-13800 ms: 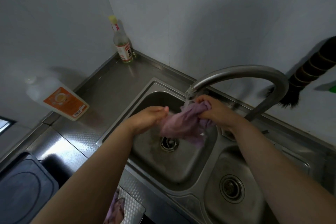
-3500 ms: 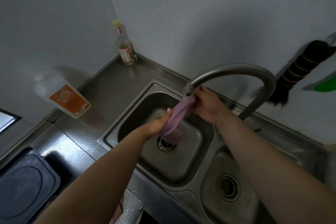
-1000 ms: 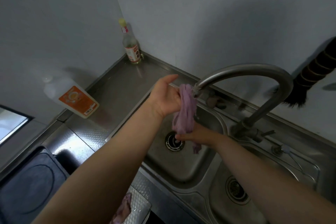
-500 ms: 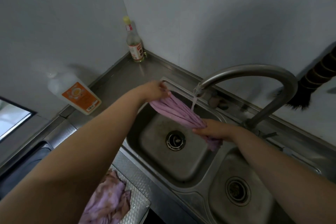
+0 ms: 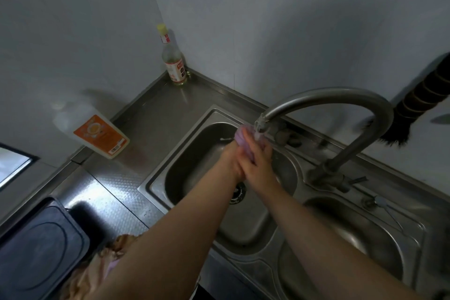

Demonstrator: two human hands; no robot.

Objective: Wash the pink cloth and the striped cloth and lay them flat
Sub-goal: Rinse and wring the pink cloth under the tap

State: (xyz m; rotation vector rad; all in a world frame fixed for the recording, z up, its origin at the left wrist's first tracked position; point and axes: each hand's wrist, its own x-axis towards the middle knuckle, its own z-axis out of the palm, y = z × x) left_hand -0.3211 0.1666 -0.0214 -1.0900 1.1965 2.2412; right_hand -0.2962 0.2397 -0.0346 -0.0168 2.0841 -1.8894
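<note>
Double steel sink [image 5: 155, 179] set in a steel counter [image 5: 155, 119]; in the left basin [image 5: 194, 153] only a round drain strainer [image 5: 237, 196], partly hidden by the forearms, and wet metal; in the right basin [image 5: 360, 234] a dim drain, not clear. Above the left basin, both hands pressed together just under the mouth of the curved faucet [image 5: 328, 97]: right hand [image 5: 258, 163] on top, fingers folded around the pink cloth [image 5: 241, 137], left hand [image 5: 233, 160] beneath it, mostly covered, closing on the same cloth from the other side. Cloth bunched small, only its upper end showing between the fingers, touching the stream of water at the spout. At the bottom left edge, beside the left forearm, a second crumpled cloth [image 5: 107, 263] on the counter, pale pink and brownish, stripes not possible to confirm. Near it a dark flat cooktop [image 5: 36, 251]. Against the left wall a white jug with orange label [image 5: 97, 134], leaning. In the far corner a slim glass bottle with yellow cap [image 5: 174, 63], upright. On the right wall a black brush [image 5: 418, 102], hanging behind the faucet arc. Behind the spout, on the sink rim, some small dark objects, blurred.
</note>
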